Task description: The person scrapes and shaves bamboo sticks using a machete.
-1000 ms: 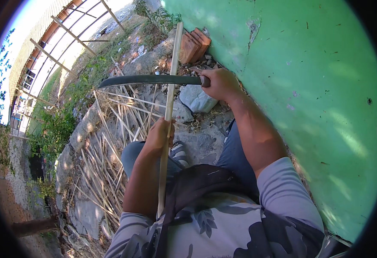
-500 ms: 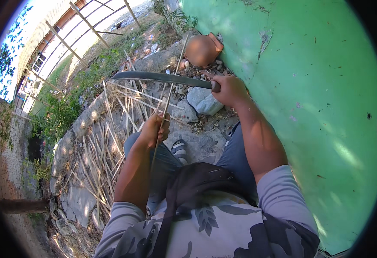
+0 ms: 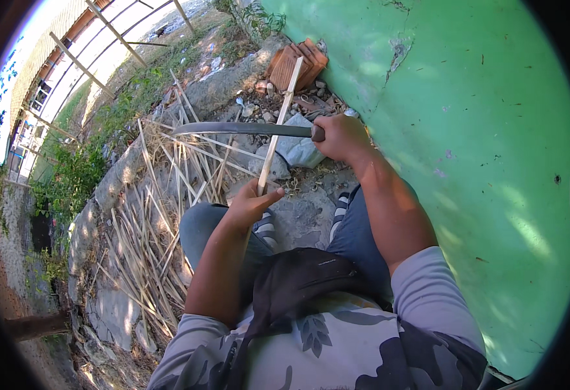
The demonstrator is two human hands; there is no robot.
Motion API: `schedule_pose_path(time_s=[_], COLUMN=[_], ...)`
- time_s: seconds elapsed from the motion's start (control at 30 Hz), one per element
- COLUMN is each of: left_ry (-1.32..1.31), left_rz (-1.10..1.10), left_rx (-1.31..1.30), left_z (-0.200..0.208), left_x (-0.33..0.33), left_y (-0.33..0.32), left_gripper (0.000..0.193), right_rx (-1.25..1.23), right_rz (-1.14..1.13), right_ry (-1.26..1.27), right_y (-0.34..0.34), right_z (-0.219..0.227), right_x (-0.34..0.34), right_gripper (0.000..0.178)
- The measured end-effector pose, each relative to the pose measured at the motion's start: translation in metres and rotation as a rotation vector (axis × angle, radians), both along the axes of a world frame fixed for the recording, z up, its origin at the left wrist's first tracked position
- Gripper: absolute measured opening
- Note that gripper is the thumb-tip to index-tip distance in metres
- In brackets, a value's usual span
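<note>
My right hand (image 3: 345,138) is closed around the short wooden handle of a machete (image 3: 243,128). Its dark, slightly curved blade points left, lying across a pale split bamboo strip (image 3: 269,160). Blade and strip cross nearly at right angles; whether they touch I cannot tell. Low on that strip, my left hand (image 3: 251,205) grips it with the thumb sticking out to the right. The strip slants up and away, with its flat light face showing. Its lower end is hidden by my hand and wrist.
Many similar strips (image 3: 145,250) lie in a loose pile on the left. Ahead are a grey-white rock (image 3: 300,144), stacked terracotta tiles (image 3: 299,65) and rubble. A green wall (image 3: 480,162) runs along my right. Bushes (image 3: 70,188) grow at the left.
The bamboo strip has turned from a thin edge to its broad pale face, its upper end shifting right. My left thumb has lifted outward. The machete has lowered slightly.
</note>
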State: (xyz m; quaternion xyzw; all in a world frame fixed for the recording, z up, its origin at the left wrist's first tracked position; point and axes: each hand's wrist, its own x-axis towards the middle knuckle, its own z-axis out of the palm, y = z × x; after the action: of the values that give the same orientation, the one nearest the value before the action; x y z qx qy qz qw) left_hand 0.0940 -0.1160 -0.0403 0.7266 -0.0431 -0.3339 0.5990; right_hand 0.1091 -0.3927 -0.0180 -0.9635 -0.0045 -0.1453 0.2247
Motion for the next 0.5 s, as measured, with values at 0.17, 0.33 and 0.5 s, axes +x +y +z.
schedule_pose_path(time_s=[0.17, 0.33, 0.5], left_ry=[-0.107, -0.017, -0.02], left_rz=[-0.03, -0.127, -0.079], left_rx=[0.018, 0.067, -0.035], left_z=[0.012, 0.002, -0.005], left_x=[-0.007, -0.009, -0.009], left_y=[-0.004, 0.006, 0.01], left_gripper=[0.03, 0.025, 0.024], right_rx=[-0.083, -0.05, -0.014], right_rz=[0.081, -0.054, -0.094], right_ry=[0.078, 0.095, 0.066], right_y=[0.002, -0.011, -0.001], right_z=[-0.002, 0.001, 0.002], right_x=[0.005, 0.027, 0.025], right_gripper=[0.01, 0.012, 0.014])
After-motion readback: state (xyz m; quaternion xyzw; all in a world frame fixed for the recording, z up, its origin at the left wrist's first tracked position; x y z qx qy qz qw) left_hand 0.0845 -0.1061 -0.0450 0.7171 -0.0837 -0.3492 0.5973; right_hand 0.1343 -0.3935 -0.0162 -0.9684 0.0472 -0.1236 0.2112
